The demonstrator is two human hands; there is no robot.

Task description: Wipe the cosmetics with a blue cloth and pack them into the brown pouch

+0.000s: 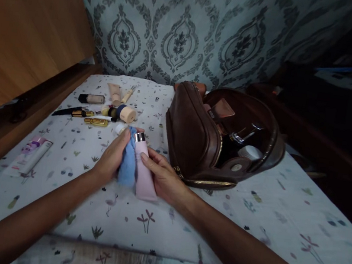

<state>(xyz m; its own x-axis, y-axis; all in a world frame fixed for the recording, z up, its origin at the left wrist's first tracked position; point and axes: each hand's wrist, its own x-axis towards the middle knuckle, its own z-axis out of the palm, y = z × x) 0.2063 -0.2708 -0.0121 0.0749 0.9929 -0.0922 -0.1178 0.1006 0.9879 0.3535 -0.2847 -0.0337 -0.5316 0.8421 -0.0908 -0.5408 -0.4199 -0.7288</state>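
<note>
My right hand [163,174] is closed around a pale pink squeeze tube [145,176] with a shiny silver cap, held cap up and slightly tilted. Right beside it, my left hand [112,153] grips a blue cloth [128,164], which lies against the tube's left side. A small white cap or jar [120,129] shows by the left fingertips; whether the hand holds it too, I cannot tell. To the right of my hands stands a brown leather bag [192,130], unzipped, with a brownish tube [222,111] and a white-lidded jar [250,152] inside.
Several cosmetics lie at the back left, among them a foundation bottle [92,99], a beige tube [114,93] and a gold-coloured vial [96,122]. A pink and white package [33,153] lies at the left. A wooden panel [30,28] borders the patterned cloth [182,229].
</note>
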